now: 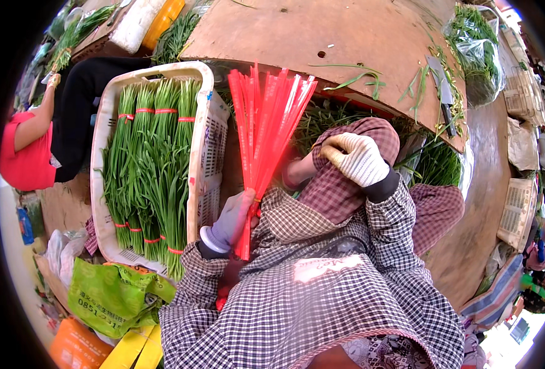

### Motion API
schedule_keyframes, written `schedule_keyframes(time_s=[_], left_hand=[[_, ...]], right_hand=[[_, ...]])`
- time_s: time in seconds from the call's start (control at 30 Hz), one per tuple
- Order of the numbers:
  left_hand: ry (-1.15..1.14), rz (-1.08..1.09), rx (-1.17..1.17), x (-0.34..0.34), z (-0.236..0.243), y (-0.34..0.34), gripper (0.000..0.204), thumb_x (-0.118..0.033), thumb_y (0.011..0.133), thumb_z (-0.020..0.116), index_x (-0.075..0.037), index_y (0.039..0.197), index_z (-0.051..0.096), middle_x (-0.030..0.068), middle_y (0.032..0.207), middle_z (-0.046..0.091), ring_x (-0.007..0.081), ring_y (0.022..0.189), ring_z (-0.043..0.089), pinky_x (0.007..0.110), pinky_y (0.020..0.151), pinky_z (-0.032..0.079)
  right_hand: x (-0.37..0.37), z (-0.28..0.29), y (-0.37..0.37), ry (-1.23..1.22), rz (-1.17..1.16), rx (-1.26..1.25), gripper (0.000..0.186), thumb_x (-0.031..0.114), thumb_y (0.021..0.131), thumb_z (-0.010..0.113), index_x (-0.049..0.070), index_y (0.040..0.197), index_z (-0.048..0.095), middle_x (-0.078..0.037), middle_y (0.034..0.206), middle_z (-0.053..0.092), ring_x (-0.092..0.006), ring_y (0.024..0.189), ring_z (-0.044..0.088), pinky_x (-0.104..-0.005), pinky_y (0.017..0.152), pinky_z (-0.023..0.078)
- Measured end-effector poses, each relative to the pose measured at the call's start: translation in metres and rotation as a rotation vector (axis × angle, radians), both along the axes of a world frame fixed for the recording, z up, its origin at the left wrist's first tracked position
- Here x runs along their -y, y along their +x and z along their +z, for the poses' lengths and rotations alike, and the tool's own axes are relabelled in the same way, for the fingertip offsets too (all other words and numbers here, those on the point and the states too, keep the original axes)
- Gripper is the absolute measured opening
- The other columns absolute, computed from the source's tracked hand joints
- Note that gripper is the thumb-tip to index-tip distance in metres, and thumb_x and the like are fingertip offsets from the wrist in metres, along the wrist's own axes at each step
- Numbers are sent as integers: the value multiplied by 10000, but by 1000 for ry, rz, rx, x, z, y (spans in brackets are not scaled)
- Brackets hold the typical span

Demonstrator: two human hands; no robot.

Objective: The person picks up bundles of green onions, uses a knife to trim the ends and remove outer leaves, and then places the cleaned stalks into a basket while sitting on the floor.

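My left hand (232,216), in a pale grey-lavender glove, grips a bunch of red plastic strips (261,147) near its lower end. The strips fan out upward, with pale printing on them. On my raised knee in checked trousers rests my right hand (360,158), in a white knit glove with yellowish fingers. Its fingers are curled together, and nothing shows sticking out of them. Beside my left hand stands a white plastic crate (203,141). Inside lie several long bundles of green chives (152,166), tied with red bands near both ends.
A wooden board (346,37) spreads ahead, with loose leaves and a knife (443,89) at its right edge. More greens (475,46) lie in a clear bag at far right. A co-worker in red (29,147) sits at left. Green and yellow bags (109,295) lie lower left.
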State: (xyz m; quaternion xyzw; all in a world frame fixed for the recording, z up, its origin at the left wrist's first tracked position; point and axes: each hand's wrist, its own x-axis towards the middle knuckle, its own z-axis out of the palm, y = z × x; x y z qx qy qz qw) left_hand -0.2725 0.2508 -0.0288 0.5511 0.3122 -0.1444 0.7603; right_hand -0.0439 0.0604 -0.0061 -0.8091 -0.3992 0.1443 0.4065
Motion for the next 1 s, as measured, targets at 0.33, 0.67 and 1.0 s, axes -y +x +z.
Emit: schedule_keyframes(time_s=[0.33,0.67,1.0], left_hand=[[-10,-25,-8,6,8,12,418,-464,946,449,-61,864,528,5,684,494,77,544,456,217,482,373],[-74,103,-57,15,12,24,417,-446,961,400,-61,851,516,17,538,458,113,420,440,241,389,361],[-91,58,72,28,15,40,193,-272,913,575,-80,915,547,-30,648,488,53,471,436,207,416,366]], right_hand=[[-23,10,-3,-106,-40,-391,312,293,845,607,15,974,670,-162,838,674,-258,798,667,-336,706,515],[-30,15,-2,266,-327,-830,163,114,813,679,-29,892,680,-28,692,642,-63,533,549,-218,485,463],[-26,12,11,445,-255,-871,256,69,756,693,-26,990,650,-28,843,662,-94,751,602,-252,687,497]])
